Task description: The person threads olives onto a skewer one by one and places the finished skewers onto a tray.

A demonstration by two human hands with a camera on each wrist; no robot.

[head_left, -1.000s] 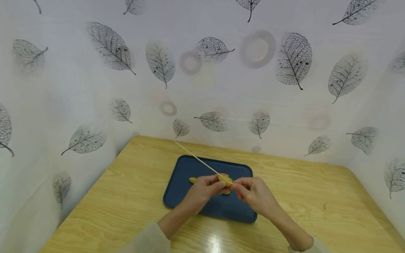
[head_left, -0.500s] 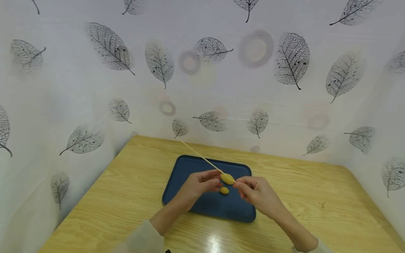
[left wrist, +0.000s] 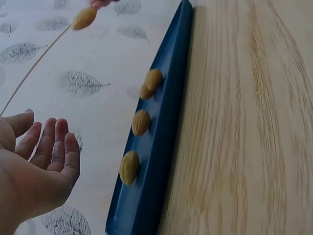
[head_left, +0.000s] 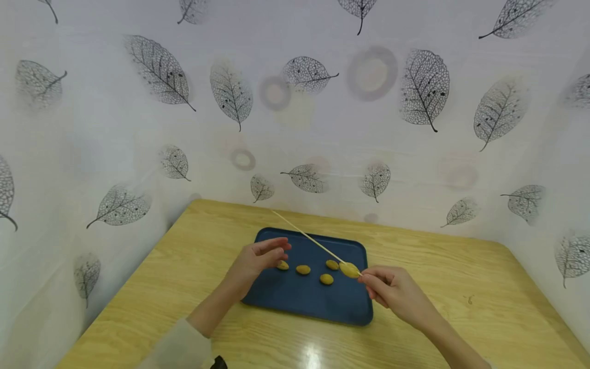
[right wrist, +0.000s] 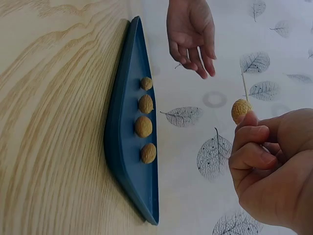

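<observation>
My right hand (head_left: 396, 294) pinches one end of a thin bamboo skewer (head_left: 309, 237) between thumb and fingers. Threaded on it, right by the fingertips, is an oval, wrinkled yellow-brown fruit (head_left: 349, 270). The long bare part of the skewer slants up and left over the blue tray (head_left: 299, 302). Apart from it, my left hand (head_left: 258, 261) hovers over the tray's left side, its fingers loosely spread and holding nothing, as the left wrist view also shows. Several similar loose fruits (left wrist: 141, 122) lie on the tray, one partly hidden by my left hand in the head view.
The tray, with its low raised rim, rests on a pale wooden table (head_left: 461, 287). Behind and beside the table hangs a white sheet (head_left: 322, 128) printed with dark leaves. A small black object (head_left: 218, 363) shows at the bottom edge, near the left sleeve.
My left hand has let go of the threaded fruit and moved left, uncovering loose fruits on the tray. My right hand has carried the skewer and its fruit to the right.
</observation>
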